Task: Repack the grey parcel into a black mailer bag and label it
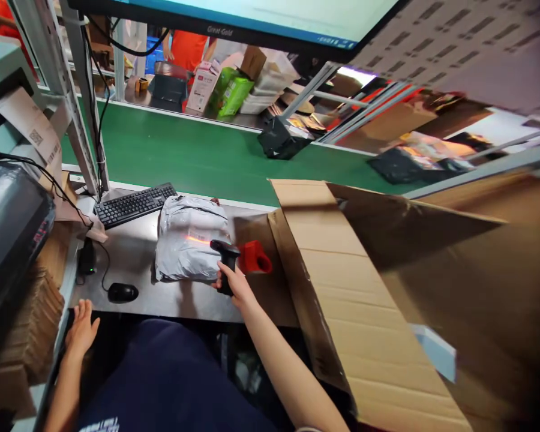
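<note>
My right hand [234, 283] is wrapped round the handle of a black barcode scanner [227, 252]. A red scan line from it falls on the grey plastic mailer bag [193, 255], which lies on the metal table [162, 300]. A red scanner holder [255, 258] stands just right of the scanner. At the table's front left edge, my left hand [81, 327] holds nothing, with its fingers apart. A black mouse [123, 293] is the thing nearest to it on the tabletop.
A black keyboard [135, 205] sits behind the mouse. To the right stands a large open cardboard box [342, 282]. Beyond the table runs a green conveyor belt [184, 147] carrying black parcels. A monitor [252, 24] hangs above; a label printer [9, 90] is at left.
</note>
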